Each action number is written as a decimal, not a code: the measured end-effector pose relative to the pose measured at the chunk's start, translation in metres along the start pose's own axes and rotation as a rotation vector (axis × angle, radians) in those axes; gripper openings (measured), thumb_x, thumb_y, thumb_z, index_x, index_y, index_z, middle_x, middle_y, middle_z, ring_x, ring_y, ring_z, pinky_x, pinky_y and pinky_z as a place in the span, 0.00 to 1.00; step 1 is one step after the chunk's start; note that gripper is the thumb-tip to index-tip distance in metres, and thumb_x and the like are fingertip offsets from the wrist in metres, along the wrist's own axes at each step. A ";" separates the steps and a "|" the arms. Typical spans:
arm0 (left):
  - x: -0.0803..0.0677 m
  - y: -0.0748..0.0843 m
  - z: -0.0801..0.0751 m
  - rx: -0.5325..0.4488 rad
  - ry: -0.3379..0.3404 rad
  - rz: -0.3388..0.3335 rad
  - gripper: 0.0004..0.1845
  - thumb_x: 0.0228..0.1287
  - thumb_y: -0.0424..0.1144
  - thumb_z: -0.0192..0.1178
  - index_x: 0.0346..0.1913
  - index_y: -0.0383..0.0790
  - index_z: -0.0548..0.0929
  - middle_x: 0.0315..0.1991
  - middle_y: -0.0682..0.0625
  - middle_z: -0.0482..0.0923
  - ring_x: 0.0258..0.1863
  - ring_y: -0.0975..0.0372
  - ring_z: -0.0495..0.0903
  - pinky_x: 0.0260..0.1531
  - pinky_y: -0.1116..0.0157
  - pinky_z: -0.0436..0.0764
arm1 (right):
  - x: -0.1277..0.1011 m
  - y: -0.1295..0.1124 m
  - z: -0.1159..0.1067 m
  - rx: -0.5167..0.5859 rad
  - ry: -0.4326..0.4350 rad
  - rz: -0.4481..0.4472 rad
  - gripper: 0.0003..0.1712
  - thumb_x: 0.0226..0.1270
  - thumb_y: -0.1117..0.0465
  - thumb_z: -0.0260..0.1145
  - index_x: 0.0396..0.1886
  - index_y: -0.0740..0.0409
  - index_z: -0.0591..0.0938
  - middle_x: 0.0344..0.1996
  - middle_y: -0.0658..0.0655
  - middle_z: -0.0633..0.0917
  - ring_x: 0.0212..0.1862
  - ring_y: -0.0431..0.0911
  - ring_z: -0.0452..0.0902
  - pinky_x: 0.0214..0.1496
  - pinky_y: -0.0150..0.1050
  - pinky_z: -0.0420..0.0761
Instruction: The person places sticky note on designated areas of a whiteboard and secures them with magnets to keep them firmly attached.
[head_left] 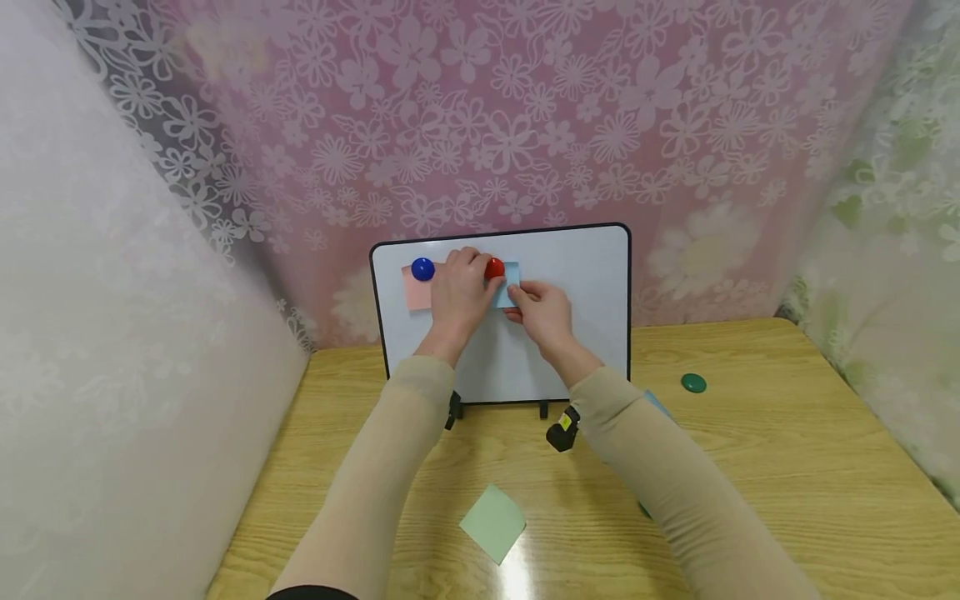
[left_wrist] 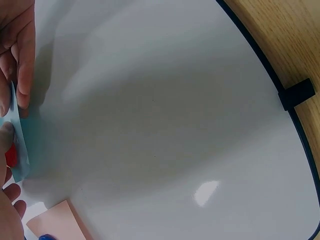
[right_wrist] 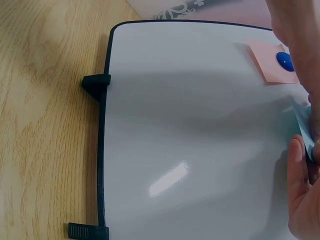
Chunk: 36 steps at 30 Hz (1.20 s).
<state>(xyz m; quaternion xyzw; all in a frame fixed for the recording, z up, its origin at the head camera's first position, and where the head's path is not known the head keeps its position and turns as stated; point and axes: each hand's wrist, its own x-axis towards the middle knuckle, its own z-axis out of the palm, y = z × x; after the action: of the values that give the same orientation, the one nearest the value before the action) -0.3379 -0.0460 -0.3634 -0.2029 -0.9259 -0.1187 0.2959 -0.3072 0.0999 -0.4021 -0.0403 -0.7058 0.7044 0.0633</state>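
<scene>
A small whiteboard stands upright on the wooden table. A pink note hangs at its upper left under a blue magnet. My left hand grips a red magnet set on a light blue note at the board's top middle. My right hand pinches that note's lower right edge. The left wrist view has the blue note edge-on, the red magnet behind it and the pink note below. The right wrist view catches the blue magnet, the pink note and the blue note.
A green note lies on the table between my forearms. A green magnet sits to the right of the board, and another light blue note peeks from under my right arm. Patterned curtains close in the back and both sides.
</scene>
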 end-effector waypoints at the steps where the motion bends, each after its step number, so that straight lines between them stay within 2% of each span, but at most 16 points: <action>1: 0.000 0.000 0.000 -0.003 0.004 0.002 0.21 0.71 0.50 0.73 0.58 0.39 0.90 0.54 0.46 0.86 0.52 0.53 0.83 0.54 0.60 0.84 | 0.000 0.000 0.000 0.001 0.000 -0.003 0.25 0.84 0.57 0.64 0.68 0.71 0.79 0.58 0.66 0.87 0.43 0.47 0.89 0.49 0.34 0.88; 18: 0.000 0.003 0.001 0.034 0.001 0.018 0.21 0.71 0.50 0.73 0.58 0.41 0.90 0.54 0.46 0.85 0.52 0.53 0.82 0.53 0.55 0.83 | -0.004 -0.001 0.002 -0.004 -0.004 0.000 0.25 0.84 0.57 0.63 0.68 0.70 0.80 0.57 0.65 0.87 0.43 0.47 0.89 0.49 0.34 0.88; 26: -0.002 -0.001 0.004 0.046 0.023 0.016 0.21 0.73 0.52 0.71 0.60 0.41 0.90 0.54 0.46 0.85 0.52 0.52 0.82 0.51 0.55 0.82 | -0.007 -0.001 -0.006 0.005 -0.016 0.015 0.25 0.83 0.56 0.65 0.68 0.71 0.80 0.55 0.67 0.88 0.41 0.45 0.89 0.47 0.35 0.88; 31: -0.005 -0.002 0.004 0.040 0.033 0.024 0.23 0.73 0.54 0.70 0.61 0.42 0.89 0.54 0.46 0.84 0.52 0.52 0.81 0.52 0.56 0.82 | -0.009 -0.001 -0.016 -0.046 -0.036 0.001 0.26 0.83 0.54 0.65 0.68 0.69 0.81 0.54 0.66 0.89 0.44 0.47 0.90 0.47 0.35 0.88; 36: -0.011 -0.003 0.007 0.004 0.022 0.024 0.26 0.78 0.57 0.63 0.66 0.41 0.85 0.56 0.45 0.81 0.58 0.51 0.79 0.60 0.55 0.78 | -0.011 -0.004 -0.028 -0.148 -0.083 -0.026 0.25 0.83 0.53 0.65 0.66 0.67 0.83 0.50 0.65 0.90 0.46 0.48 0.90 0.47 0.35 0.88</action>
<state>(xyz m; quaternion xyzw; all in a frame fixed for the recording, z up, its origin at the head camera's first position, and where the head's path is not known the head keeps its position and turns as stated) -0.3342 -0.0492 -0.3764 -0.2120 -0.9204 -0.1154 0.3077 -0.2922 0.1257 -0.3984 -0.0065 -0.7586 0.6503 0.0400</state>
